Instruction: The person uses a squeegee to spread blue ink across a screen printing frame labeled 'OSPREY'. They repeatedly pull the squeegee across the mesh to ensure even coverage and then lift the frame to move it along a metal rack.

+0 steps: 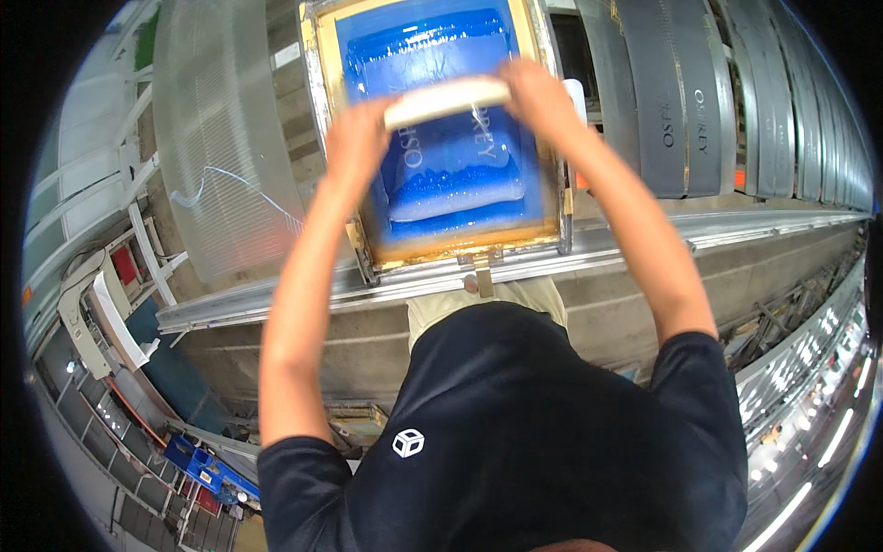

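A pale squeegee [448, 101] lies crosswise over a screen-printing frame [550, 241], which has a blue mesh with light lettering. My left hand [359, 136] is closed round the squeegee's left end. On its right end, my right hand [538, 99] is closed too. Both hands are slightly blurred. Wet ink [455, 184] glistens on the mesh, in a thick band near me and another at the far end. The squeegee's lower edge is hidden from view. A metal clamp [482, 274] sits at the frame's near edge.
A metal rail [635, 247] runs along the bench's near side. To the right, dark grey printed panels [658, 101] lie in a row. A translucent ribbed sheet [221, 156] is on the left. Low on the left are a beige machine [97, 317] and blue bins [198, 465].
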{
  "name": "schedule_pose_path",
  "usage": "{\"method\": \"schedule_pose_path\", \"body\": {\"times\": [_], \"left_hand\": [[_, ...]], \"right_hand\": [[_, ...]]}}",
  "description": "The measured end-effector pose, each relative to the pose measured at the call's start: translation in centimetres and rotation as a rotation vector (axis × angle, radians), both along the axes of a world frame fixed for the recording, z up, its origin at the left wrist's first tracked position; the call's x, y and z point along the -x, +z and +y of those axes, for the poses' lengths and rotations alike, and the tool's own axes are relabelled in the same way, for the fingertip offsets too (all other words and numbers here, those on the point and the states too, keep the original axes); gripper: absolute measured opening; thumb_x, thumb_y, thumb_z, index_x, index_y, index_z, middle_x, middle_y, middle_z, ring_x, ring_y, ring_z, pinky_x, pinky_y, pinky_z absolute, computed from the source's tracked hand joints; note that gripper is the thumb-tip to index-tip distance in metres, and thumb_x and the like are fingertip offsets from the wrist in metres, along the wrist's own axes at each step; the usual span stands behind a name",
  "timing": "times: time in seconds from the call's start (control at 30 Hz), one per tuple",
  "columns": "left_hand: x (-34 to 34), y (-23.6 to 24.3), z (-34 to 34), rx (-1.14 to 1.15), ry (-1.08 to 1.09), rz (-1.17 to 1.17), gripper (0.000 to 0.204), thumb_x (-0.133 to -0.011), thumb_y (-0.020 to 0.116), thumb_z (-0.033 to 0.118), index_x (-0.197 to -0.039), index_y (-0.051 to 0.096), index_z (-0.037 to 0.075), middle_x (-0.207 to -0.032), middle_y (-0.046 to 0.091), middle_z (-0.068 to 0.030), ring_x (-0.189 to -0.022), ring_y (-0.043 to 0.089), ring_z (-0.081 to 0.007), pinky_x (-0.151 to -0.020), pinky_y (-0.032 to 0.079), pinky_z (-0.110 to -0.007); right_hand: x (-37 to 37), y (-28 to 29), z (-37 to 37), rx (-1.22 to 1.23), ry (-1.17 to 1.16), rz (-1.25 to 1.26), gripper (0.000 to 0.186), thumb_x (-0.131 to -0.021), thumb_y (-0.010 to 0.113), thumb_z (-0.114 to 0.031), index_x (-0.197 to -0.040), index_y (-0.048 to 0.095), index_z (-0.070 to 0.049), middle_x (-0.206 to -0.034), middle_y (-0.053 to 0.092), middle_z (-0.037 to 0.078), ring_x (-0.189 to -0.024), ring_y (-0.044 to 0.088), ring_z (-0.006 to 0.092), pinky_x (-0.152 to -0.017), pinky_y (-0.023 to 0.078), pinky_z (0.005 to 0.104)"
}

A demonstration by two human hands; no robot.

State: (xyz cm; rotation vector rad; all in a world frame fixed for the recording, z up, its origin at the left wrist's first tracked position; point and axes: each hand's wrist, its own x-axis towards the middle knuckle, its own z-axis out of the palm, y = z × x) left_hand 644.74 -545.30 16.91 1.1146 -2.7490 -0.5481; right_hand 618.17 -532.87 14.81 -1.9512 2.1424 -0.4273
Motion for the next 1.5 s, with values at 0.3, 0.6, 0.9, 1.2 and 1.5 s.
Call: {"method": "schedule_pose_path", "body": {"times": [0.3,0.6,0.9,1.2,1.5], "left_hand": [[8.9,-1.0,-16.7,-0.046,-0.027,-0.188,0.028,-0.076,0.078,0.024,-0.102,0.077,0.014,-0.098,0.073,-0.0180,-0.097,0.070,-0.0342,-0.085,0.056,-0.043],[-1.3,-0.3,2.5,-0.114,0.023,-0.076,0.031,-0.087,0.063,0.005,-0.108,0.078,0.022,-0.105,0.074,-0.0110,-0.097,0.070,-0.0344,-0.083,0.056,-0.047],[-7.7,0.0,13.5,0.017,-0.033,0.071,0.052,-0.067,0.066,-0.009,-0.112,0.075,0.016,-0.117,0.073,-0.0013,-0.109,0.066,-0.0245,-0.090,0.051,-0.041],[-11.3,0.1,19.6,0.076,-0.037,0.074,0.059,-0.067,0.067,-0.007,-0.120,0.071,0.018,-0.126,0.070,0.0006,-0.117,0.063,-0.0266,-0.097,0.047,-0.044],[-6.2,-2.8,10.6,0.264,0.004,0.211,0.057,-0.067,0.064,-0.010,-0.117,0.072,0.016,-0.123,0.071,0.0005,-0.118,0.062,-0.0256,-0.096,0.048,-0.041]], "right_hand": [[8.3,-1.4,-14.1,-0.041,-0.131,-0.078,0.024,-0.076,0.074,-0.017,-0.094,0.074,-0.001,-0.093,0.071,0.026,-0.092,0.069,0.0415,-0.084,0.055,0.0468],[-3.2,-0.5,4.8,-0.020,-0.156,-0.166,0.035,-0.069,0.073,-0.002,-0.104,0.074,-0.007,-0.101,0.067,0.014,-0.102,0.063,0.0353,-0.090,0.053,0.0445],[-5.9,1.0,13.9,0.084,-0.054,-0.391,0.046,-0.080,0.079,-0.022,-0.123,0.068,-0.008,-0.103,0.069,0.011,-0.100,0.065,0.0297,-0.091,0.052,0.0411],[5.3,-5.0,2.6,0.040,-0.913,-0.624,0.036,-0.094,0.061,-0.041,-0.116,0.073,-0.015,-0.118,0.070,0.019,-0.113,0.062,0.0419,-0.099,0.047,0.0459],[4.5,-4.5,3.7,0.285,-0.863,-0.499,0.033,-0.099,0.056,-0.037,-0.114,0.070,-0.012,-0.112,0.072,0.016,-0.109,0.066,0.0398,-0.097,0.048,0.0478]]}}
